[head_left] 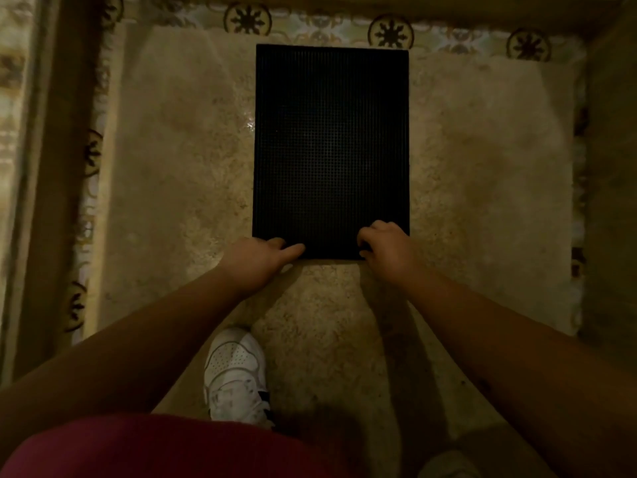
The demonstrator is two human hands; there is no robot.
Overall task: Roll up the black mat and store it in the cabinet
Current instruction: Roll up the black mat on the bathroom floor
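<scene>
The black mat [331, 150] is a rectangle with a fine grid texture, lying flat and unrolled on a beige shaggy rug [172, 167]. Its near short edge points toward me. My left hand [256, 260] is on the near left corner, fingers curled on the edge with the index finger stretched along it. At the near right corner, my right hand [386, 244] has its fingers bent down onto the mat. Both hands grip the near edge. No cabinet is in view.
Patterned floor tiles [391, 32] border the rug at the far side and left. A wooden frame or furniture edge [44, 167] runs along the left; a dark vertical surface [610, 167] stands at the right. My white shoe [236, 374] rests on the rug below my hands.
</scene>
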